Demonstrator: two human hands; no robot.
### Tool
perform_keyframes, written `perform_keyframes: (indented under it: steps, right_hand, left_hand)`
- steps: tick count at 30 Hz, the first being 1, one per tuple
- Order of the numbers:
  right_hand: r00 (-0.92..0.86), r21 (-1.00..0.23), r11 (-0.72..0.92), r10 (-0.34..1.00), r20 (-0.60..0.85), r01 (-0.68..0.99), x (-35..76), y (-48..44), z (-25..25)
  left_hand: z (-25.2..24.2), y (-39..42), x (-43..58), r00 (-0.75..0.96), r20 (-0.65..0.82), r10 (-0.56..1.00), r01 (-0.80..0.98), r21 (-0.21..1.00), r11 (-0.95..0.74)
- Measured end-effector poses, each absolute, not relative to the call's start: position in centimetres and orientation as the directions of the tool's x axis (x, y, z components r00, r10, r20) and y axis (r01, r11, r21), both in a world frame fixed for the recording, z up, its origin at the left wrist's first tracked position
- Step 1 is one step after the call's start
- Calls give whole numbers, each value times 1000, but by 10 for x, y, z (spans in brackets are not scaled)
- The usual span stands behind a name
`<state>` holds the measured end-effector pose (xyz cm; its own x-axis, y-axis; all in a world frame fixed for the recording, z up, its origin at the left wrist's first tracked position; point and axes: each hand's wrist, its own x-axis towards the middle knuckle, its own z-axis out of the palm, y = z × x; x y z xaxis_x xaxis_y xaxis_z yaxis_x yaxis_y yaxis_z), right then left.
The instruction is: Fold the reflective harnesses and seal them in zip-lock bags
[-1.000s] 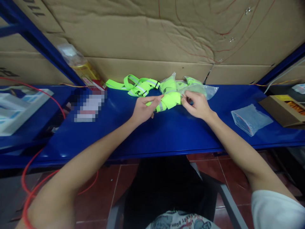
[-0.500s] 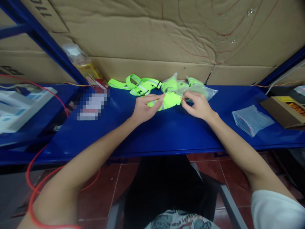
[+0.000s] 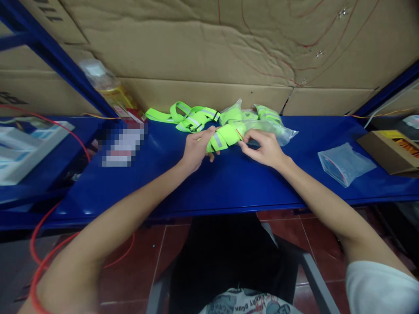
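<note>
A folded bundle of neon yellow-green reflective strap [image 3: 225, 137] with grey stripes is held just above the blue table. My left hand [image 3: 197, 148] grips its left end, thumb on top and fingertips showing beneath. At the bundle's right end, my right hand [image 3: 262, 147] is closed in a pinch on a thin red band [image 3: 240, 132] that runs across the strap. Behind the left hand lies a loose tangle of the same strap [image 3: 193, 118] with black buckles. Clear plastic bags [image 3: 284, 133] with more neon strap lie behind the right hand.
The blue table [image 3: 157, 192] backs onto a cardboard wall [image 3: 183, 48]. An empty zip bag [image 3: 347, 163] and an open carton [image 3: 376, 150] are on the right. A bottle [image 3: 108, 87] stands at the back left; a red hose [image 3: 36, 257] loops by my left arm.
The bundle has turned, its striped face now showing more. My right hand has shifted slightly left and down, and the red band now lies across the bundle's right end.
</note>
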<state>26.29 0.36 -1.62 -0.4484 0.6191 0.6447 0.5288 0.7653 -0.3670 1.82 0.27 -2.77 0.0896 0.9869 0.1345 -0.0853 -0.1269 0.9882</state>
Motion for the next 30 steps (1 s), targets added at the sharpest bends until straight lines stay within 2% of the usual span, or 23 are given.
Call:
perform_keyframes:
  steps: [4, 8, 12, 14, 17, 23, 30]
  right_hand:
    - [-431, -416, 756, 639, 638, 505, 265, 3, -20]
    - [-498, -504, 728, 686, 530, 466, 272, 3, -18]
    - [-474, -510, 693, 720, 506, 509, 274, 3, -13]
    - [-452, -474, 680, 730, 513, 560, 275, 4, -12]
    - [-372, -356, 649, 712, 596, 672, 276, 5, -10]
    - [-258, -209, 564, 634, 729, 799, 284, 1, 4]
    - [-299, -46, 485, 608, 736, 873, 284, 5, -1]
  left_hand:
    - [-30, 6, 13, 101, 226, 969, 10, 973, -229]
    - [-28, 5, 5, 80, 322, 944, 137, 934, -330]
    - [-20, -5, 6, 77, 450, 890, 252, 855, -454]
    - [-16, -9, 8, 108, 555, 825, 287, 777, -561]
    - [-14, -14, 9, 158, 659, 736, 323, 670, -669]
    - [-11, -25, 9, 138, 725, 675, 457, 558, -693]
    - [-22, -13, 9, 165, 847, 506, 479, 380, -792]
